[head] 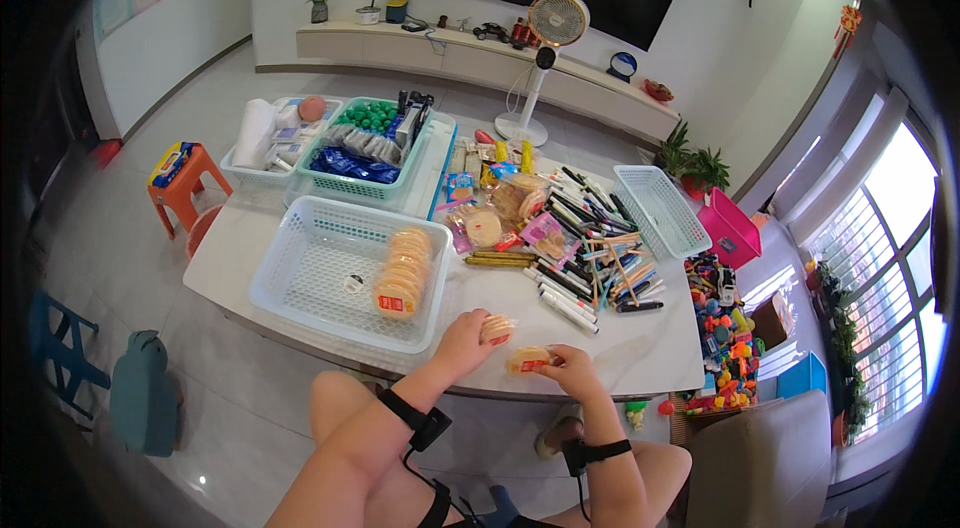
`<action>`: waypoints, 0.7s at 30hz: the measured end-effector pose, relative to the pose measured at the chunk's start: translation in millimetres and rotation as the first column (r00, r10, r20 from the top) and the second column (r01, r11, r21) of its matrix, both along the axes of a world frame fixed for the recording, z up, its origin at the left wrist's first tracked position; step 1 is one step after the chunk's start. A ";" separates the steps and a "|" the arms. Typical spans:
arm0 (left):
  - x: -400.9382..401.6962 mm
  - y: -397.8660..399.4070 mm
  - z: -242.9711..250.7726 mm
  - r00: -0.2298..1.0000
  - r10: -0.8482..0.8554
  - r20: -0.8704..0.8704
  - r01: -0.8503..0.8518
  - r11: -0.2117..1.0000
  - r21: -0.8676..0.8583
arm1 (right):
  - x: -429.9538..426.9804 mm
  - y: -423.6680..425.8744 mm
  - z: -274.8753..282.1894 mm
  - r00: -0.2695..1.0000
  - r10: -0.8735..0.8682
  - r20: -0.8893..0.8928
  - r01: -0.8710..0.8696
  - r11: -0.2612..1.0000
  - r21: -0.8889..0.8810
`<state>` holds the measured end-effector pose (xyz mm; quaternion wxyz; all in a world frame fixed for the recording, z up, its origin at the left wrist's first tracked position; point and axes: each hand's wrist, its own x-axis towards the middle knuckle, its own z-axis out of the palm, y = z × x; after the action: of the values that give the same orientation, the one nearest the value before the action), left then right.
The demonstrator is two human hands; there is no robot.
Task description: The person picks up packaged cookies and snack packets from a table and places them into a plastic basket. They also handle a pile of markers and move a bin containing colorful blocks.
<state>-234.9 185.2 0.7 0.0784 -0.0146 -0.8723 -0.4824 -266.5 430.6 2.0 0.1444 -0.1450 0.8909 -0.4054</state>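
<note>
Just above the table's front edge, my left hand (466, 340) grips a wrapped pack of round crackers (496, 331). My right hand (571, 370) pinches the edge of another wrapped cracker pack (529, 360), which bears a red label. The two packs are close together but apart. To the left sits a white-blue plastic basket (300, 310) with a perforated floor. Along its right side lies a row of wrapped round crackers (405, 273), overlapping one another. Beyond my hands, more wrapped crackers (484, 228) lie in a pile with other snack packets (551, 235).
Markers and pens (570, 295) lie heaped right of the snacks, beside a light-blue basket (660, 217). A green basket (352, 187) of packaged goods and a white basket (259, 172) stand at the back left. A standing fan (536, 93) is behind the table. Toys (724, 340) fill the right side.
</note>
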 end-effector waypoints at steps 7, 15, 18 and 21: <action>2.8 9.9 -9.2 0.959 -0.254 -0.127 0.252 0.967 -0.029 | 17.6 -45.0 -6.6 0.955 -0.128 -0.269 0.119 0.992 -0.050; 8.7 5.1 1.9 0.979 -0.166 -0.117 0.155 0.983 -0.097 | 24.8 -61.8 2.0 0.936 -0.034 -0.349 0.027 0.999 -0.025; 10.3 2.2 5.7 0.987 -0.123 -0.100 0.114 0.989 -0.092 | 22.6 -71.3 1.5 0.970 0.059 -0.238 -0.048 0.998 0.050; 24.7 -15.4 41.7 0.969 -0.062 -0.240 0.044 0.996 -0.079 | 31.2 -91.5 33.9 0.979 0.015 -0.203 -0.021 0.999 -0.030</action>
<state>-210.2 169.8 42.5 0.1706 -0.0995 -0.8726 -0.4466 -235.3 339.2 35.9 0.0541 -0.1960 0.8930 -0.4016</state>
